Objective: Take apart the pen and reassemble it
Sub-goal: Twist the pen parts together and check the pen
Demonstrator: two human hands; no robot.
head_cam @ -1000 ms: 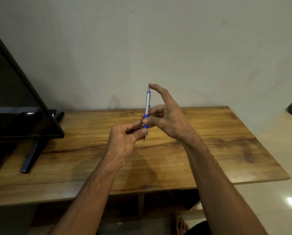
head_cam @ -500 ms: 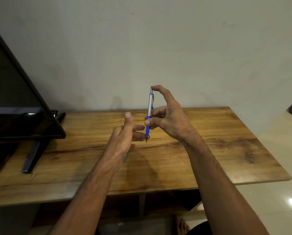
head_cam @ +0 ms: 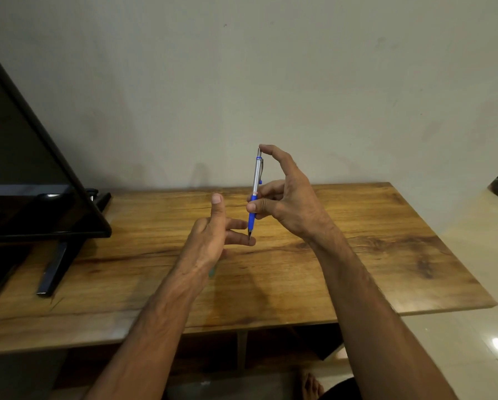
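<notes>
Right now we are holding the retractable ballpoint pen (head_cam: 255, 192) upright at the centre of the frame, above the wooden table (head_cam: 357, 249) and in front of the bare wall. Our right hand (head_cam: 288, 203) is pinching it around the blue grip section between thumb and middle fingers, while the index fingertip is resting on the push button at the top. Our left hand (head_cam: 213, 238) is hanging spread and empty just left of the pen, thumb pointing up, with one fingertip lying at or just under the dark writing tip; we cannot tell whether it is actually touching.

We are judging the pen to be light, stiff and slim, so it needs only a gentle pinch. The silver upper barrel looks smooth and likely slippery, and the blue lower section seems the better place for a hold that must resist twisting. To unscrew it we would be taking one half in each hand, on either side of the joint where silver meets blue. Any spring or refill inside would be small and easy to drop, so working low over the table seems wise.

A dark monitor (head_cam: 25, 168) on its stand is filling the left of the frame.
</notes>
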